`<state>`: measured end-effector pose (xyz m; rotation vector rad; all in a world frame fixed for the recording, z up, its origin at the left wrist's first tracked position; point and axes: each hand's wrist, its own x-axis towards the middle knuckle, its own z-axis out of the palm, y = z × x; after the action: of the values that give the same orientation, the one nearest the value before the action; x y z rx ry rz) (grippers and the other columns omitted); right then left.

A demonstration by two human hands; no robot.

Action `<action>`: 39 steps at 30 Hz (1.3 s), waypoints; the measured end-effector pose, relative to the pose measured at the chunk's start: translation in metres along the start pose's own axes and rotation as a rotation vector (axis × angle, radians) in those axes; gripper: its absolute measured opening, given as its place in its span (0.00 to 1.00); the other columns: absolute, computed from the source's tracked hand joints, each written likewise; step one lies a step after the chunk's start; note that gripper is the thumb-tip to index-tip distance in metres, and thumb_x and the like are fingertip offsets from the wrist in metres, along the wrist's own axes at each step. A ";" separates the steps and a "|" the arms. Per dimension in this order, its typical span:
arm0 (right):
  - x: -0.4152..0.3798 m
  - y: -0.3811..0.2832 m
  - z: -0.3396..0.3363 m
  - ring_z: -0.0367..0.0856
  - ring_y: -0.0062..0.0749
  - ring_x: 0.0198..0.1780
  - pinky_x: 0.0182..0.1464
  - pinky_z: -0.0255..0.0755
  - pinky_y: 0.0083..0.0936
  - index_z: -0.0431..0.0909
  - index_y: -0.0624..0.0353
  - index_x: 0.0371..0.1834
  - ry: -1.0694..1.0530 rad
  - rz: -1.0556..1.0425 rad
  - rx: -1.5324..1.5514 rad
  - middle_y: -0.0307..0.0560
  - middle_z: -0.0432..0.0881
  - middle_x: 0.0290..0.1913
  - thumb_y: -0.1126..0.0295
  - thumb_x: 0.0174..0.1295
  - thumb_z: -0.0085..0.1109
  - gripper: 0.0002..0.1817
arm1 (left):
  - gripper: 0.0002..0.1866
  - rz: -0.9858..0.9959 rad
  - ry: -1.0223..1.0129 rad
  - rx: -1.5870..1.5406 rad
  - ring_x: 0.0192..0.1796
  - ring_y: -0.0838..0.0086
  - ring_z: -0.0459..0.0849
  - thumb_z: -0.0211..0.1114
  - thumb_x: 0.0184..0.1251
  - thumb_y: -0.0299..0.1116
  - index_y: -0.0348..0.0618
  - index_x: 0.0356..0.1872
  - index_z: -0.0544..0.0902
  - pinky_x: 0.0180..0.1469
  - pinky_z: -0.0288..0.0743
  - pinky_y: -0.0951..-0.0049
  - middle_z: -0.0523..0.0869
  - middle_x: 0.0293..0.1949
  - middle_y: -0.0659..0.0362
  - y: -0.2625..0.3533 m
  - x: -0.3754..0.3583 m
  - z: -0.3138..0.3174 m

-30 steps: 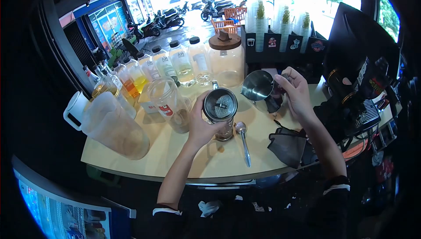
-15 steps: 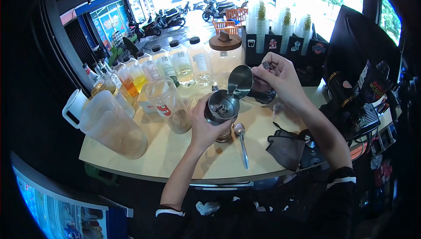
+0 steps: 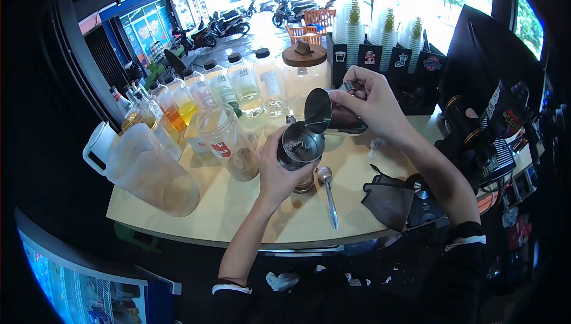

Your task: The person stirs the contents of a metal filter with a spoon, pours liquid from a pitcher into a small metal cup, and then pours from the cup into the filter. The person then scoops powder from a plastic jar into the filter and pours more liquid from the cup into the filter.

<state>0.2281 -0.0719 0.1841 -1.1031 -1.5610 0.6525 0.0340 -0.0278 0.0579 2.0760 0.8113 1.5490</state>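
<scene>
My left hand (image 3: 278, 172) is wrapped round a metal cup (image 3: 286, 156) with dark, wet-looking contents inside. Below the cup, part of a glass vessel (image 3: 304, 185) shows; how the two join is hidden by my fingers. My right hand (image 3: 372, 95) grips a metal pitcher (image 3: 347, 118) by its handle, tilted left so that its mouth faces the cup. The pitcher's lip is just above the cup's rim, and a thin stream seems to run down from it. A metal spoon (image 3: 330, 199) lies on the counter right of the glass vessel.
On the counter (image 3: 256, 217) stand a clear jar (image 3: 221, 127), a plastic pitcher (image 3: 157, 172), several bottles (image 3: 244, 86) and a wooden-lidded jar (image 3: 303, 80). A dark face mask (image 3: 388, 204) lies at right. Stacked plastic cups (image 3: 348, 38) fill a black holder behind.
The pitcher in my right hand has tipped further and shifted slightly left and up. My left hand and the metal cup have barely moved.
</scene>
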 end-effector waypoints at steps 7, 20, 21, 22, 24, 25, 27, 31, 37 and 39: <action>-0.001 -0.001 0.000 0.78 0.13 0.30 0.35 0.82 0.14 0.68 0.66 0.28 0.006 -0.024 -0.101 0.34 0.73 0.23 0.75 0.60 0.62 0.11 | 0.42 -0.013 -0.039 0.007 0.53 0.70 0.80 0.82 0.35 0.30 0.38 0.58 0.73 0.58 0.73 0.69 0.80 0.50 0.55 -0.002 -0.001 0.000; -0.002 -0.004 0.000 0.78 0.13 0.29 0.34 0.81 0.15 0.69 0.66 0.29 0.000 -0.020 -0.084 0.36 0.75 0.23 0.74 0.60 0.63 0.11 | 0.42 -0.021 -0.028 -0.006 0.52 0.70 0.80 0.82 0.34 0.31 0.38 0.57 0.73 0.58 0.73 0.70 0.80 0.49 0.56 0.002 -0.002 0.000; -0.002 -0.004 0.000 0.79 0.14 0.30 0.34 0.81 0.15 0.69 0.67 0.30 0.002 -0.019 -0.109 0.36 0.75 0.23 0.74 0.60 0.63 0.11 | 0.42 -0.020 -0.029 -0.006 0.52 0.70 0.80 0.82 0.34 0.31 0.38 0.57 0.73 0.58 0.73 0.70 0.80 0.49 0.56 0.002 -0.002 0.000; -0.002 -0.004 0.000 0.79 0.14 0.30 0.34 0.81 0.15 0.69 0.67 0.30 0.002 -0.018 -0.109 0.36 0.75 0.23 0.74 0.60 0.63 0.11 | 0.42 -0.020 -0.033 0.001 0.52 0.70 0.80 0.82 0.34 0.31 0.38 0.57 0.73 0.58 0.73 0.70 0.80 0.49 0.56 0.002 -0.003 0.000; -0.002 -0.003 0.002 0.62 0.02 0.24 0.23 0.59 0.07 0.66 0.59 0.26 0.021 -0.029 -0.063 0.26 0.66 0.20 0.74 0.60 0.64 0.14 | 0.42 -0.019 -0.037 0.008 0.52 0.70 0.80 0.83 0.34 0.31 0.38 0.57 0.73 0.58 0.73 0.70 0.80 0.49 0.56 0.001 -0.004 0.000; -0.002 -0.002 0.003 0.62 0.02 0.24 0.23 0.59 0.07 0.66 0.59 0.26 0.021 -0.029 -0.063 0.26 0.66 0.20 0.74 0.60 0.64 0.14 | 0.41 -0.009 -0.035 0.019 0.52 0.70 0.80 0.82 0.35 0.31 0.38 0.57 0.73 0.58 0.73 0.70 0.80 0.50 0.56 0.001 -0.004 0.000; -0.001 -0.002 0.003 0.63 0.02 0.24 0.23 0.64 0.05 0.65 0.58 0.26 0.036 0.002 -0.052 0.26 0.66 0.20 0.75 0.61 0.63 0.13 | 0.41 0.001 -0.032 0.031 0.52 0.70 0.80 0.82 0.35 0.31 0.38 0.57 0.73 0.58 0.73 0.69 0.80 0.50 0.56 0.000 -0.004 0.000; 0.003 -0.003 -0.001 0.81 0.15 0.33 0.34 0.80 0.16 0.70 0.67 0.31 -0.004 0.003 -0.079 0.39 0.78 0.24 0.74 0.60 0.63 0.11 | 0.38 0.003 0.003 -0.037 0.48 0.64 0.83 0.82 0.36 0.36 0.38 0.53 0.75 0.54 0.74 0.65 0.83 0.45 0.53 0.002 -0.002 0.000; 0.004 -0.009 0.010 0.78 0.13 0.31 0.33 0.79 0.15 0.70 0.67 0.30 0.008 -0.038 -0.018 0.36 0.76 0.23 0.74 0.60 0.63 0.11 | 0.38 -0.007 -0.002 -0.023 0.47 0.66 0.84 0.81 0.36 0.36 0.37 0.53 0.75 0.53 0.76 0.67 0.84 0.44 0.52 0.005 0.001 -0.001; 0.004 -0.008 0.012 0.78 0.13 0.30 0.33 0.77 0.14 0.70 0.66 0.30 -0.012 -0.039 -0.013 0.35 0.74 0.23 0.73 0.59 0.64 0.11 | 0.38 -0.006 -0.008 -0.023 0.47 0.66 0.84 0.81 0.36 0.36 0.36 0.53 0.75 0.53 0.76 0.67 0.84 0.44 0.52 0.005 0.001 0.000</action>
<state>0.2141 -0.0700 0.1898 -1.0778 -1.5952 0.6240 0.0349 -0.0310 0.0622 2.0602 0.7918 1.5394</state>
